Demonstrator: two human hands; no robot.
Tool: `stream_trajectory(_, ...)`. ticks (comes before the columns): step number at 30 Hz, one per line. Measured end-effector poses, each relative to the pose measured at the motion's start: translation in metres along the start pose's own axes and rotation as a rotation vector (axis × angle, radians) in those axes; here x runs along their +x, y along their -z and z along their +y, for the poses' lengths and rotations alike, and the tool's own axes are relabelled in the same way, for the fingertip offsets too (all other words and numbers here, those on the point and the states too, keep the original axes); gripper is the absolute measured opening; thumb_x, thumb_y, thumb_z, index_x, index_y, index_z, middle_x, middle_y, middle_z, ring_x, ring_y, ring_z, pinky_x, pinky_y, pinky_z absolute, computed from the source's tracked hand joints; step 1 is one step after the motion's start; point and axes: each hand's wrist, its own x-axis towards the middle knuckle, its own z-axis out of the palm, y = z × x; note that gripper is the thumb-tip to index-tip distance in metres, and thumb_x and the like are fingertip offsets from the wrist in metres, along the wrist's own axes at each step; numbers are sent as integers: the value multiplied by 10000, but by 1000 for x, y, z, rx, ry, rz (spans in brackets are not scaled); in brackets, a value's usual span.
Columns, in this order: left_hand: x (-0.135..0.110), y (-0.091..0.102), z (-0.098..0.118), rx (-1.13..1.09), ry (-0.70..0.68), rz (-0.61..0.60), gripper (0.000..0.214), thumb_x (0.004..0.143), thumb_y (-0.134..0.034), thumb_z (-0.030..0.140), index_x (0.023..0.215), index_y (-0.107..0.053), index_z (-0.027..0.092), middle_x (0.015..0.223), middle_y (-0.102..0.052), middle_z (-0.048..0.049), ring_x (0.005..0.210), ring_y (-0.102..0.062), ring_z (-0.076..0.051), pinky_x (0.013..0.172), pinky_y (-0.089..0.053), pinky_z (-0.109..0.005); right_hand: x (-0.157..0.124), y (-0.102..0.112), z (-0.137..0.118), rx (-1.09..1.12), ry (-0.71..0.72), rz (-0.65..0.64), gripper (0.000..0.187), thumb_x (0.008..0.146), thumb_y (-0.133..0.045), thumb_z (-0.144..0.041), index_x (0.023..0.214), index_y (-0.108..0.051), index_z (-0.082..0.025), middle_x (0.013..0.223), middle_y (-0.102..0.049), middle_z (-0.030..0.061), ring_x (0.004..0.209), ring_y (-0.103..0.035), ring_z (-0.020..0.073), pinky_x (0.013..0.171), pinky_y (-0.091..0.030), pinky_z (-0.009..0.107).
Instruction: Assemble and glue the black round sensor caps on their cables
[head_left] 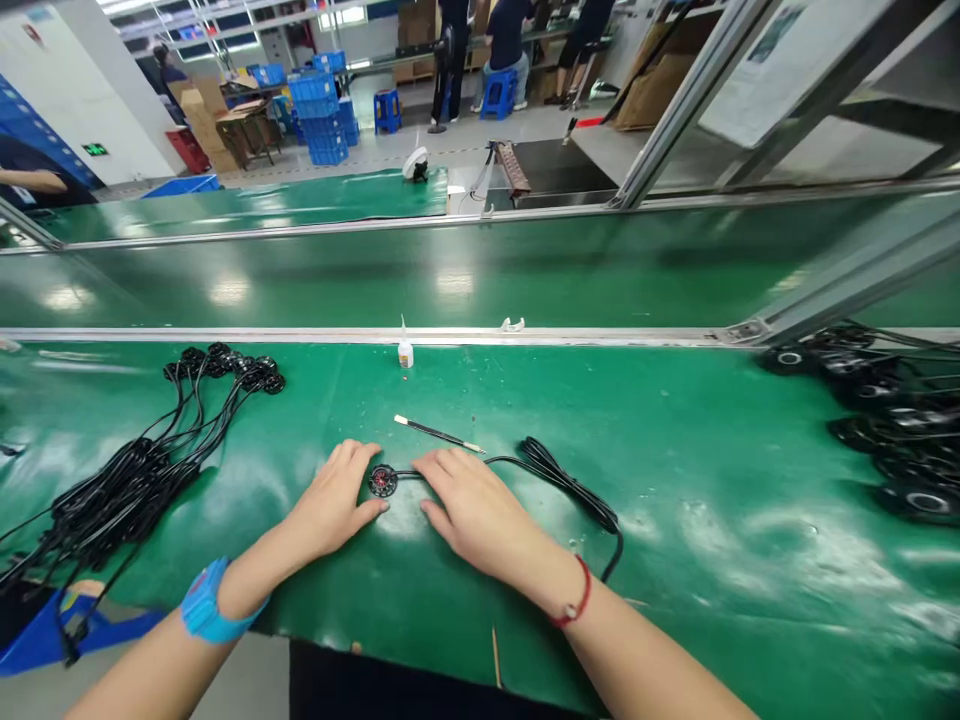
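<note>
A small round black part (382, 481) with red marks lies on the green mat (675, 480), joined to a coiled black cable (570, 485) running right. My left hand (334, 500) rests flat beside it, fingertips touching its left rim, fingers stretched out. My right hand (472, 505) lies flat on the cable just right of the part, fingers extended and holding nothing. A thin stick tool (439, 433) lies just beyond my hands. A small white glue bottle (406, 350) stands farther back by the rail.
A bundle of several cabled round parts (150, 450) sprawls at left. Black ring-shaped pieces (892, 420) pile up at right. A metal rail (375, 335) borders a green conveyor (450, 270). People stand far back near blue crates (319, 115).
</note>
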Motion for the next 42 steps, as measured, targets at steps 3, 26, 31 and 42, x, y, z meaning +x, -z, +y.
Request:
stream_trajectory(3,10,5,1,-53,-59,-66,289,830,-601,221,1107,-523,192,1068,-537,-82,1010,-525,-260,901,-455,-439,4,-11,-1,45,-13,13,262,835,-640,-123,1094,-600,-135,1008,-637,123,957,-579,294,862,-496,489)
stream_trajectory(26,11,0,7,-1586,48,-387,324,807,-711,266,1108,-615,196,1021,-641,-58,848,-639,-161,721,-491,-247,1,11,-12,977,-202,88,104,902,-533,-174,820,-595,-188,745,-653,-11,651,-560,109,596,-426,210)
stream_trajectory(31,10,0,8,-1575,130,-461,287,842,-677,287,1091,-647,149,969,-650,-75,818,-662,-163,675,-508,-225,2,11,-12,935,-198,63,110,909,-535,-160,819,-585,-197,756,-674,-16,675,-590,115,611,-437,210)
stream_trajectory(42,11,-9,8,-1550,329,-477,429,903,-539,501,1012,-651,101,664,-659,-55,462,-585,-109,416,-403,-182,-3,2,-8,394,151,225,167,965,-439,-155,1007,-599,-183,796,-667,26,686,-598,144,633,-463,259)
